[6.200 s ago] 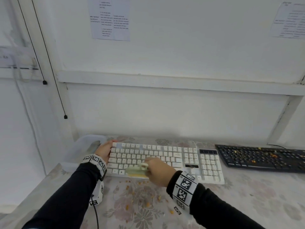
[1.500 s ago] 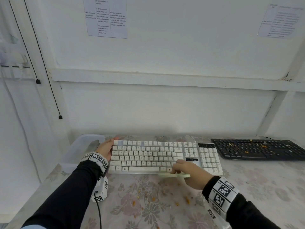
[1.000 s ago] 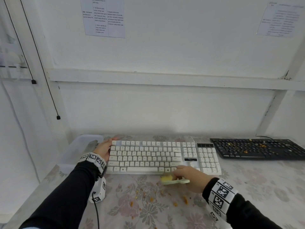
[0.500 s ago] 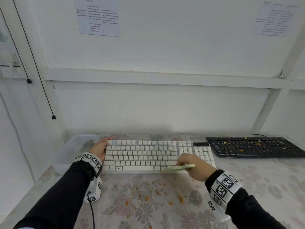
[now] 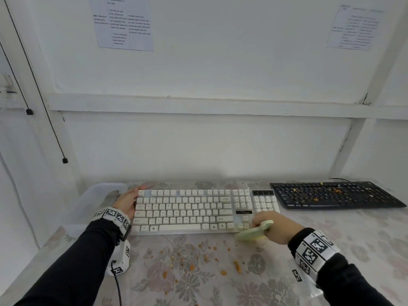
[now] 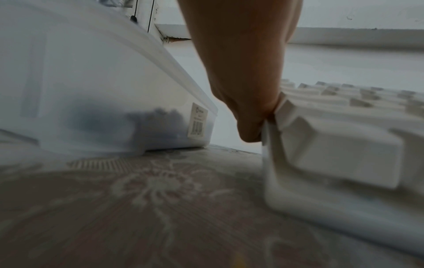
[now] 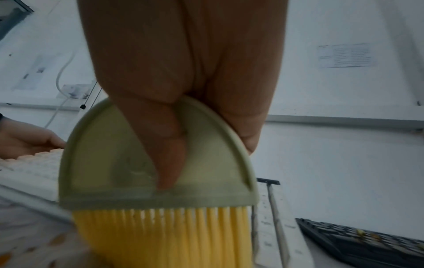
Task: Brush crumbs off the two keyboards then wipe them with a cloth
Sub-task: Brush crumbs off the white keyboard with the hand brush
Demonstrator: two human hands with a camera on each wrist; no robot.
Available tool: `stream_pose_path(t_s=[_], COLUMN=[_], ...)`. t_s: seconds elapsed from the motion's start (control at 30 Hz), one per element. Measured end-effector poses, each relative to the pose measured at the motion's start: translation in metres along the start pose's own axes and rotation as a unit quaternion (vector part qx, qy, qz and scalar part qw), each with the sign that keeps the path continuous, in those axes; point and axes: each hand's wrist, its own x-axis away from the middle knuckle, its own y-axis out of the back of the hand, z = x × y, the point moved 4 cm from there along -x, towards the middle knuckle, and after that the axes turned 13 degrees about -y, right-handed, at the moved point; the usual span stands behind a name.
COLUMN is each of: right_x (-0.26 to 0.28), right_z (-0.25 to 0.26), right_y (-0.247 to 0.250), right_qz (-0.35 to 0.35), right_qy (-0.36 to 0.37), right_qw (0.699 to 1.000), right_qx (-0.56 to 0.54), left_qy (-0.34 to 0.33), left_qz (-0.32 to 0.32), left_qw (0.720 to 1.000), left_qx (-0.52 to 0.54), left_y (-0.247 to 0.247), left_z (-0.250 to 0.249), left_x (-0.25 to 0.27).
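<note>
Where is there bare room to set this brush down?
Bare tablecloth lies in front of the black keyboard, right of the right hand gripping the brush. Crumbs litter the patch before the white keyboard. Tight at its left end, where the left hand sits beside the plastic box.

Head view bright, even diffuse light, soft shadows, edges bowed by wide angle. Wrist views dimmer, darker toward bottom; tablecloth [image 6: 137, 208] out of focus, brush [image 7: 103, 163] bristles motion-blurred.
</note>
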Motion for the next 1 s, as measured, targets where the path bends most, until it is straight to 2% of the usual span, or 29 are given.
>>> stream_pose_path(t_s=[0.13,0.27,0.43,0.5,0.6,0.73,0.9,1.0], right_x=[0.000,0.002,0.001,0.002,0.005,0.008,0.012,0.017], right_z=[-0.009,-0.006,-0.013,-0.010,-0.019,-0.038,-0.061,-0.075], right_y=[0.008,-0.003,0.010,0.008,0.011,0.024,0.015,0.027], right_qz=[-0.044,0.006,-0.045,-0.027,0.000,-0.042,-0.018,-0.049], right_qy=[-0.011,-0.004,-0.014,-0.014,-0.048,-0.084,-0.139,-0.167], right_qw=[0.998,1.000,0.998,0.999,0.998,0.996,0.990,0.985], right_qx=[-0.031,-0.005,-0.029,0.011,0.037,0.011,0.019,0.006], left_qy=[0.007,0.011,-0.002,0.000,0.009,0.006,0.008,0.013], left_qz=[-0.015,-0.030,-0.035,-0.040,-0.027,-0.024,-0.031,-0.041], left_qw=[1.000,0.999,0.999,0.999,1.000,1.000,0.999,0.999], left_qx=[0.007,0.005,0.006,0.004,-0.005,-0.019,-0.021,-0.020], left_y=[0.001,0.000,-0.001,0.001,0.001,-0.001,-0.002,-0.001], left_z=[0.000,0.000,-0.002,-0.001,-0.001,-0.002,-0.004,-0.005], left_x=[0.001,0.001,0.005,0.003,0.003,0.005,0.007,0.009])
